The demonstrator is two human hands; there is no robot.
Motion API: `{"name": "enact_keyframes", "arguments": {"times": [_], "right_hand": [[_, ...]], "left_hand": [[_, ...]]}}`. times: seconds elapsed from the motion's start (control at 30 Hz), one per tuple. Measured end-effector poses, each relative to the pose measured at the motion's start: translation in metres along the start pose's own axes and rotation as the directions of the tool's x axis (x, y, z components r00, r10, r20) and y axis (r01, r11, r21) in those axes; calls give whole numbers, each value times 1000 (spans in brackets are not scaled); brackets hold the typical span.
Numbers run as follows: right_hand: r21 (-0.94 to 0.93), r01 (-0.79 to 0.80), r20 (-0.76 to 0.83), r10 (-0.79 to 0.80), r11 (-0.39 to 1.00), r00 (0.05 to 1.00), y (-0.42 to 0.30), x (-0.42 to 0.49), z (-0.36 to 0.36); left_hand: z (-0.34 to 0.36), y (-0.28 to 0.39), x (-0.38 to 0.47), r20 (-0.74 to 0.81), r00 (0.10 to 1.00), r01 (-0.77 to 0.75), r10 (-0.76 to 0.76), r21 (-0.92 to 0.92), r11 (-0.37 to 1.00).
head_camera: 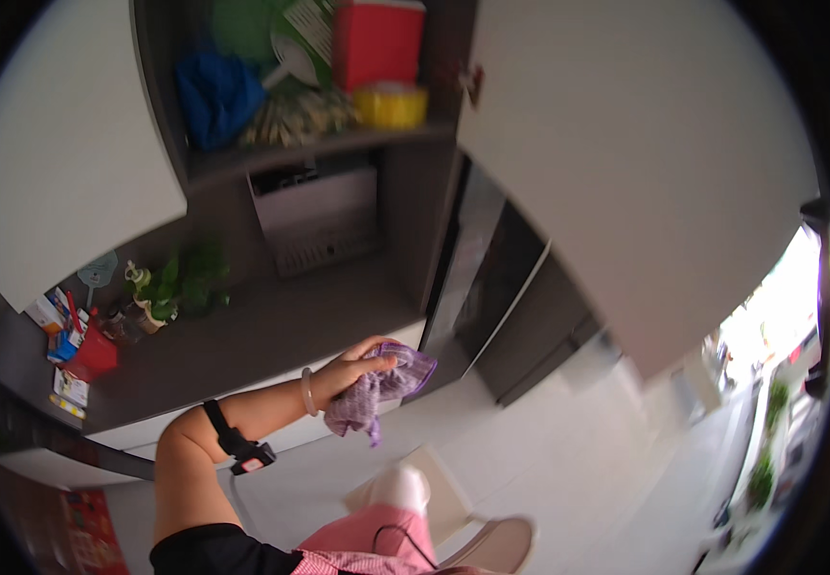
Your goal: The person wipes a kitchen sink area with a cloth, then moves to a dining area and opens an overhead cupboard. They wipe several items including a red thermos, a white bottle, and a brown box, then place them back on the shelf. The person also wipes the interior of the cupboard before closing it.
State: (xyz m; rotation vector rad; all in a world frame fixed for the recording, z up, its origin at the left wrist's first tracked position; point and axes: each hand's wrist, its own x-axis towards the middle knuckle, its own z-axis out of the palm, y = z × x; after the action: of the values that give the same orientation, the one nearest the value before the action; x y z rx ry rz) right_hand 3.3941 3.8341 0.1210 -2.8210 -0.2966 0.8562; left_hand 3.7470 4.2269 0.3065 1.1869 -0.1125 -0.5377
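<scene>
My left hand (pixel 355 369) reaches forward from the lower left, its fingers closed around a crumpled purple checked cloth (pixel 372 392). The cloth hangs from the hand over the pale floor, near the front edge of a dark countertop (pixel 300 316). A pale bangle (pixel 308 392) circles the wrist, and a black strap with a small device (pixel 251 454) is around the same arm. My right hand is out of view. Above the counter, an open cabinet holds a blue bag (pixel 217 97), a red box (pixel 377 43) and a roll of yellow tape (pixel 391 106).
Two pale cabinet doors (pixel 63 144) (pixel 630 165) stand open on either side. On the counter are a potted plant (pixel 167 287), a red container (pixel 91 356) with small boxes, and a grey panel-like appliance (pixel 321 215) at the back. A beige chair (pixel 494 546) is beside my legs.
</scene>
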Motion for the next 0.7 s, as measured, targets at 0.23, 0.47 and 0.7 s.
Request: {"name": "enact_keyframes", "arguments": {"times": [0.23, 0.47, 0.7], "right_hand": [[842, -93, -78, 292, 531, 953, -49, 128, -143], [918, 378, -396, 216, 123, 892, -98, 141, -387], [692, 721, -719, 98, 12, 688, -191, 105, -580]], "left_hand": [[-54, 239, 67, -397, 891, -225, 220, 33, 974], [-70, 303, 28, -736, 538, -562, 411, 50, 826], [-38, 357, 22, -788, 491, -653, 371, -51, 755]]}}
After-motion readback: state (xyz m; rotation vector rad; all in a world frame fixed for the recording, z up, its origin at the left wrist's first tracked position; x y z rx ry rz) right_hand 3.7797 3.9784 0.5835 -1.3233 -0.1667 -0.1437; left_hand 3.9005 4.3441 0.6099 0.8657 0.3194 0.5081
